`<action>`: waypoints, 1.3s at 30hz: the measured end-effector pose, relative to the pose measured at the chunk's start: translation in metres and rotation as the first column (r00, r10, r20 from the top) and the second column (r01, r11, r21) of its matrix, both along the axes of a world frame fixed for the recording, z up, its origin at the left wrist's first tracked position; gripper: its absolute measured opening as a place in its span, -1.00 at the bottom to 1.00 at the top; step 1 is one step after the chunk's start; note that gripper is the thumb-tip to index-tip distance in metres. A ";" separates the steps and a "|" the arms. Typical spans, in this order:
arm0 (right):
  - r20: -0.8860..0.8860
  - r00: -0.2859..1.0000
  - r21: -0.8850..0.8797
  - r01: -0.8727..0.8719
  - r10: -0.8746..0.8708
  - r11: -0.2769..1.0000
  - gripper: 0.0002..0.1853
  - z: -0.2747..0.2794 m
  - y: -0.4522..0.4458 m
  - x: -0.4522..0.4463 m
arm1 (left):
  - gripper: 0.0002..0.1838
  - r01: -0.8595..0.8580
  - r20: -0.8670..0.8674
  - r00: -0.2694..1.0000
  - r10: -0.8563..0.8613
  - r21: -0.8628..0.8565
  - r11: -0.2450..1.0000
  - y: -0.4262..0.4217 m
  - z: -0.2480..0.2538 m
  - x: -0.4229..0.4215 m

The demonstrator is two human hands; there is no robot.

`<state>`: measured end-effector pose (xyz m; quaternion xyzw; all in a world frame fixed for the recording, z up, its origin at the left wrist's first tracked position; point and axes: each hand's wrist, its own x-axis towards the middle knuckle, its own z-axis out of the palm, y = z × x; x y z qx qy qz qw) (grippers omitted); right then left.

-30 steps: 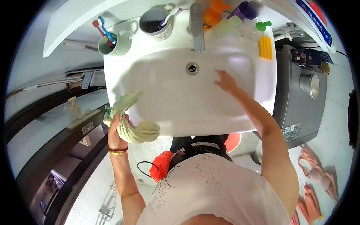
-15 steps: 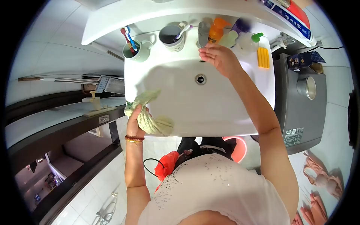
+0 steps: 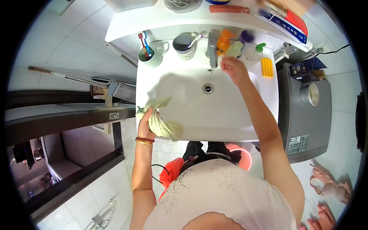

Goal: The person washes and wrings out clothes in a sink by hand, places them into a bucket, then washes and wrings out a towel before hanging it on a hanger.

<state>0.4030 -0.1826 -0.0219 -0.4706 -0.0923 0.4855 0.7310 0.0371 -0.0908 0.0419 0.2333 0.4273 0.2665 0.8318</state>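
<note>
A twisted pale green towel [image 3: 164, 125] is gripped in my left hand [image 3: 146, 124], over the left front rim of the white sink [image 3: 184, 115]. Its loose ends stick out toward the basin. My right hand [image 3: 234, 70] is just right of the metal faucet [image 3: 212, 50], apart from it, with loosely bent fingers and nothing visible in them. Behind that hand stand an orange pump bottle [image 3: 223, 42] and a pale green bottle [image 3: 234, 49]. The drain [image 3: 208, 88] shows in the basin, and no water stream can be made out.
Toothbrushes stand in a green mug [image 3: 152, 59] and a grey-white cup [image 3: 184, 49] on the back ledge. A yellow soap dish [image 3: 267, 67] lies at the right. Above the ledge runs a white shelf [image 3: 153, 25]. A grey appliance [image 3: 306, 115] borders the sink's right side.
My right hand has come away from the faucet, to its right, and its fingers have curled a little. The left hand keeps its hold on the towel. The whole view has shifted slightly.
</note>
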 end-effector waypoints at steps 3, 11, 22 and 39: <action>-0.065 0.997 -0.195 -0.054 0.042 0.979 -0.83 -0.030 -0.004 -0.025 | -0.74 0.021 -0.013 1.000 -0.022 -0.039 0.999 -0.001 -0.002 -0.003; 0.034 0.999 -0.168 -0.028 0.035 0.985 -0.85 -0.040 0.037 -0.037 | -0.72 0.034 -0.037 0.999 -0.035 -0.032 0.999 -0.004 0.001 -0.004; 0.298 0.953 -0.260 0.031 0.049 0.965 -0.88 -0.056 0.029 -0.045 | -0.73 0.042 -0.003 0.999 -0.042 -0.054 0.998 -0.006 -0.005 -0.010; 0.977 -0.209 0.014 0.244 0.038 0.970 -0.53 0.064 0.040 -0.028 | -0.80 0.015 0.093 0.996 -0.011 -0.048 0.999 -0.011 -0.007 0.007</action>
